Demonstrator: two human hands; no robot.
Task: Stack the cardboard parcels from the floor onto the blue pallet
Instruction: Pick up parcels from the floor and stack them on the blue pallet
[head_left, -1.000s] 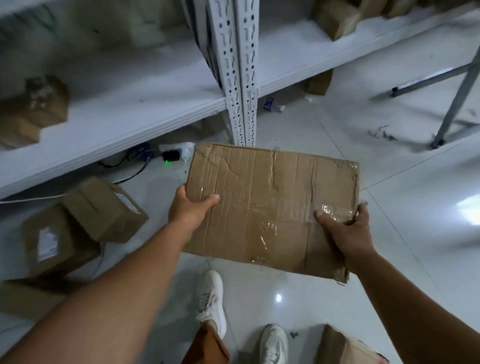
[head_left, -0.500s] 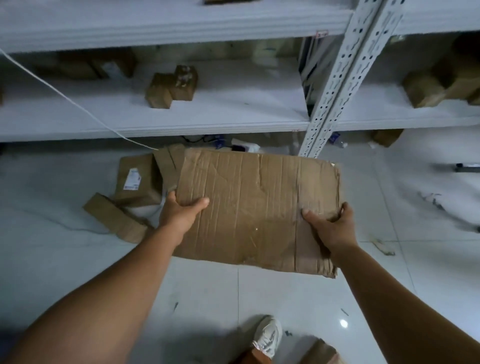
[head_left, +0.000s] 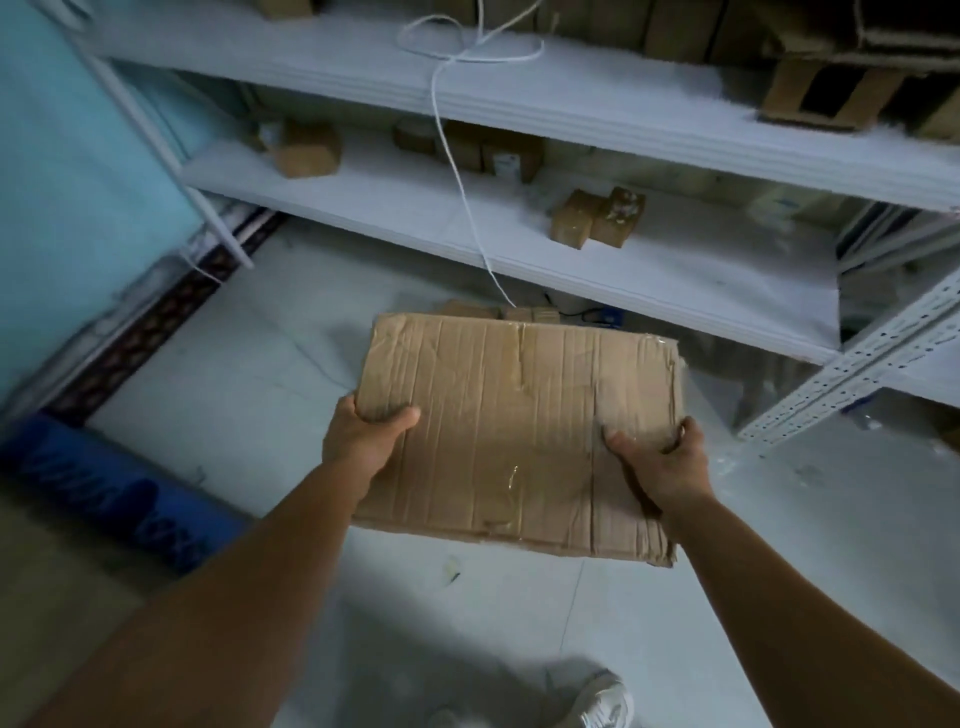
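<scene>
I hold a flat, creased cardboard parcel (head_left: 514, 421) with tape strips in front of me, above the pale tiled floor. My left hand (head_left: 363, 441) grips its left edge, thumb on top. My right hand (head_left: 662, 465) grips its right near corner, thumb on top and fingers curled round the edge. The blue pallet (head_left: 104, 499) lies on the floor at the lower left, blurred, with only its edge showing. A few small parcels (head_left: 498, 310) sit on the floor just beyond the held one, mostly hidden by it.
White metal shelving (head_left: 597, 260) runs across the back with small cardboard boxes (head_left: 597, 218) on it. A white cable (head_left: 457, 156) hangs down from the upper shelf. A light blue wall (head_left: 78, 182) stands at left. My white shoe (head_left: 602, 701) is at the bottom.
The view has swung left, bringing the blue pallet and blue wall into sight. The parcel stays in both hands, carried along to the left. The floor parcels have dropped behind it.
</scene>
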